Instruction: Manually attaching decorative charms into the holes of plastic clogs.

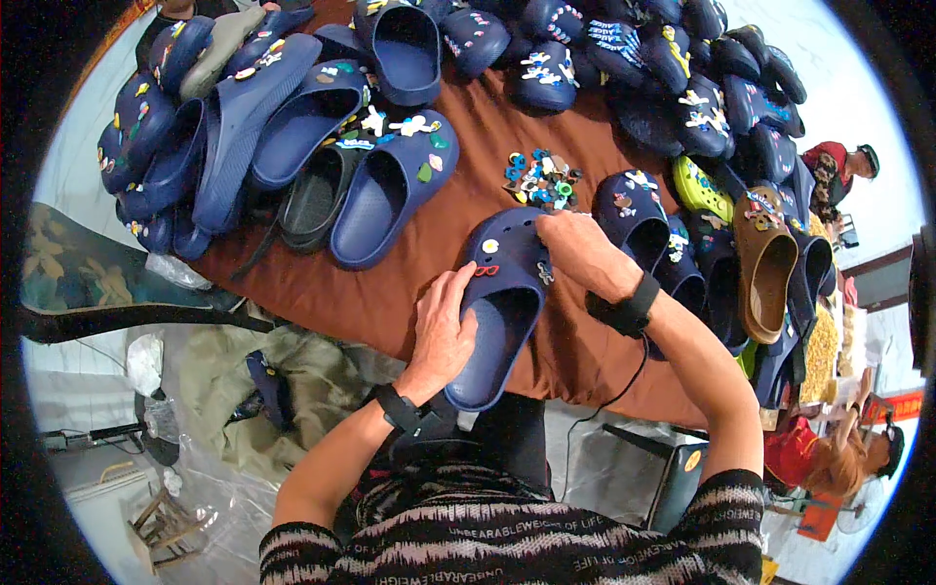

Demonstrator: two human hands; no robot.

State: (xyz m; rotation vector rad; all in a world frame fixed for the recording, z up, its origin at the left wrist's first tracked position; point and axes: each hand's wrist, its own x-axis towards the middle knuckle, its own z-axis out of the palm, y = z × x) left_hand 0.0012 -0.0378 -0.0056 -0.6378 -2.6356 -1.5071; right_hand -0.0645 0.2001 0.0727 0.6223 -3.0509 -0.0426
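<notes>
A navy blue clog [487,331] with holes in its toe sits at the table's near edge, heel toward me. On its upper are a white-and-yellow charm [489,247], a red charm [487,271] and a grey-white charm [545,273]. My left hand [444,327] grips the clog's left side, thumb at the opening. My right hand [583,249] is closed against the right side of the toe; its fingertips are partly hidden, so anything pinched there does not show. Just beyond the toe lies a small pile of loose charms [546,183].
Navy clogs with charms [395,190] crowd the left of the brown-covered table [468,127]; more [707,117] fill the far right. A lime clog [704,190] and brown clog [767,268] stand right. A cable [609,402] hangs from my right wrist. Other people [829,453] are at right.
</notes>
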